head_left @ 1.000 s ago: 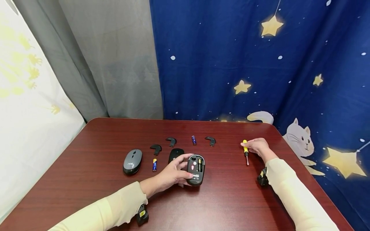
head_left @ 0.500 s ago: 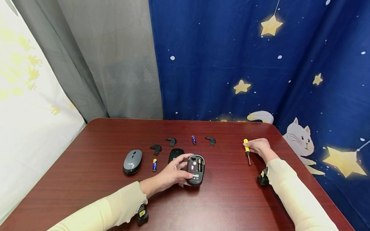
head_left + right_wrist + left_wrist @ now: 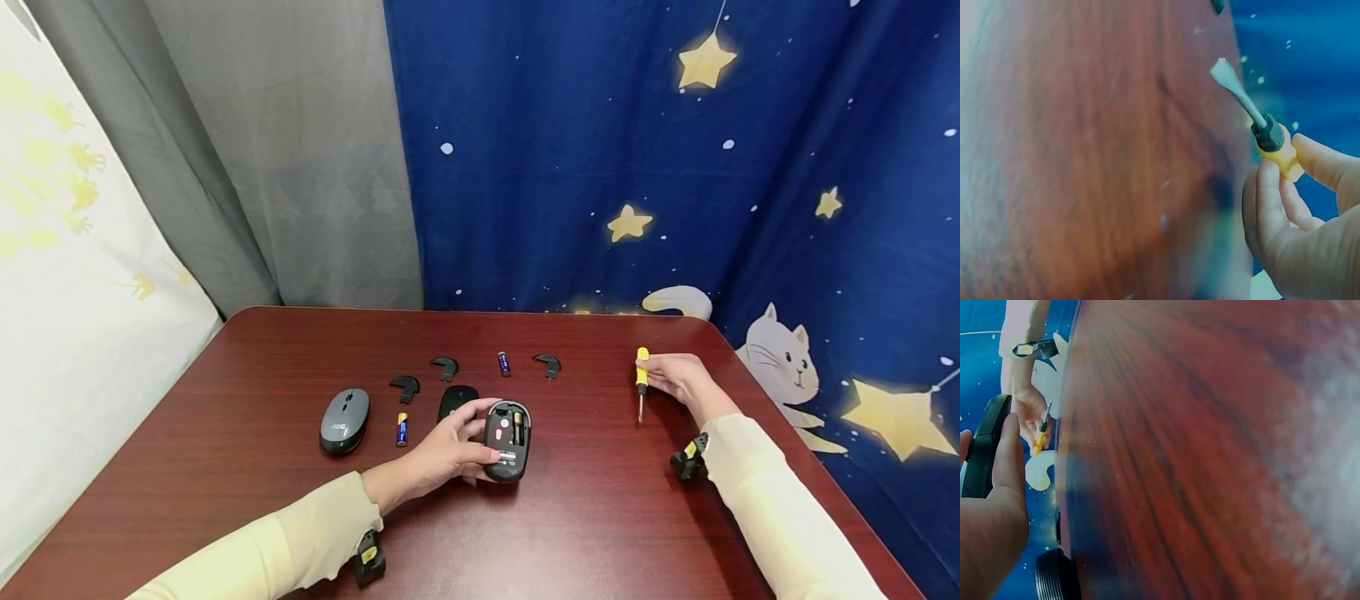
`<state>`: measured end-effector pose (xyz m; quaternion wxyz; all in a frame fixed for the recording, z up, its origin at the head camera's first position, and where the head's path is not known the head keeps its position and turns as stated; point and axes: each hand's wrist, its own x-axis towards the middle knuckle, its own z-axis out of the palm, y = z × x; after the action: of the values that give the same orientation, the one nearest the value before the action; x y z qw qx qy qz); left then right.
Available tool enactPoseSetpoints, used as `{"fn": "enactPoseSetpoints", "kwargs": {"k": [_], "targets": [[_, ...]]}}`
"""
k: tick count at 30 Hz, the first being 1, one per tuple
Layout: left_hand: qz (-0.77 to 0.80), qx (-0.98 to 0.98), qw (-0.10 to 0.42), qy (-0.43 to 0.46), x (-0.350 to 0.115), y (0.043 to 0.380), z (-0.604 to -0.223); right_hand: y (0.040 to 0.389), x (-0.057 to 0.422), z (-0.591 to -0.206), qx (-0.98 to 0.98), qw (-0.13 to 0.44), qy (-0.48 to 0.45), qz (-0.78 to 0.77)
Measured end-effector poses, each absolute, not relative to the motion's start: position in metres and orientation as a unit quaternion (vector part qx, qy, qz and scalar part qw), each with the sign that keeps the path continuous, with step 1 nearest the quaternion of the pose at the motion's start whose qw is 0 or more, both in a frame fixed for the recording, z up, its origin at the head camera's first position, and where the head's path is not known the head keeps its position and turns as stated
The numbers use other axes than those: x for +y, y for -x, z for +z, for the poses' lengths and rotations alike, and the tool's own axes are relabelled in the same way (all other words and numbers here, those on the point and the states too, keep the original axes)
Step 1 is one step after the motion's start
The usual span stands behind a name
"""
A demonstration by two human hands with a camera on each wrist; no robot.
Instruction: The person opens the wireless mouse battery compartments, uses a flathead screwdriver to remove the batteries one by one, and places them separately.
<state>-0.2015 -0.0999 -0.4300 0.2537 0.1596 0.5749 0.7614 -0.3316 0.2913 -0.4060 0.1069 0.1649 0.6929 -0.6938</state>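
Observation:
My left hand (image 3: 447,447) grips a black computer mouse (image 3: 508,442) by its sides, its underside facing me. The battery compartment lies uncovered, with one battery (image 3: 518,428) inside. Over the right part of the table, my right hand (image 3: 681,379) pinches a screwdriver (image 3: 642,375) by its yellow handle, the shaft pointing down toward me. In the right wrist view the flat blade (image 3: 1225,74) shows clearly, with thumb and fingertips on the handle. Partly behind my left hand lies another black mouse (image 3: 455,398). The left wrist view shows the held mouse (image 3: 986,447) edge-on.
A grey mouse (image 3: 344,422) lies on the left of the brown table (image 3: 247,467). Near the middle are a blue-yellow battery (image 3: 402,429), a blue battery (image 3: 503,363) and curved black covers (image 3: 406,388), (image 3: 445,367), (image 3: 547,365). Curtains (image 3: 555,167) hang behind the table.
My right hand has moved slightly right with the screwdriver, which has turned more upright in the head view. My left hand and the mouse in it have stayed in place.

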Motion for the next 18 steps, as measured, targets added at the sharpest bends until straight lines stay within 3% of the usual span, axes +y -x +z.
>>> {"fn": "enactPoseSetpoints", "kwargs": {"k": [18], "targets": [[0.759, 0.576, 0.255, -0.165, -0.098, 0.202, -0.428, 0.32, 0.253, -0.381, 0.634, 0.134, -0.072, -0.759]]}}
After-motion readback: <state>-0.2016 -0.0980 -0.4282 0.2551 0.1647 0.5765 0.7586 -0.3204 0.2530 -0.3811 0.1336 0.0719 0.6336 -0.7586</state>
